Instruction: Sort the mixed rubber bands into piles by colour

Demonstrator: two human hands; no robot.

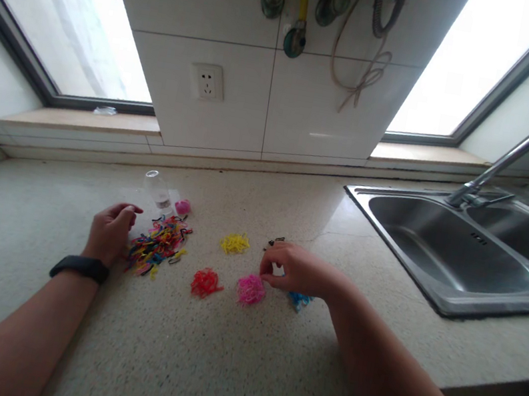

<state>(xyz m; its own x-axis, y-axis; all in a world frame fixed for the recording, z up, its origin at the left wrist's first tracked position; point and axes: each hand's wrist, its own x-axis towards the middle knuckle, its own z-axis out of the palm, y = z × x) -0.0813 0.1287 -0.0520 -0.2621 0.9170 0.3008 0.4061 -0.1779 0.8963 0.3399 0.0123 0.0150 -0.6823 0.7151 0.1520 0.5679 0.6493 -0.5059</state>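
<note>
**Hands among sorted heaps of small coloured bands**

While no brand, label or writing can be read anywhere on the counter, the colours tell the heaps apart. Nearest the person lie a red heap and a pink heap, side by side but apart. The right hand hangs just above and behind the pink heap, thumb and fingers pinched together; whether a band sits in that pinch is too small to tell. A blue heap lies right under that hand's wrist, partly hidden by it. The left hand, with a black band on its wrist, rests on the counter loosely curled, holding nothing that shows, its fingers just beside the big mixed pile of many-coloured bands. Farther back a yellow heap sits between the mixed pile and the right hand, and a few dark bands lie just beyond the right fingertips. Behind the mixed pile a clear jar lies tipped on its side with a pink lid next to it. To the right is a steel sink with its tap. On the tiled wall a white socket shows, with pipes hanging above.
</note>
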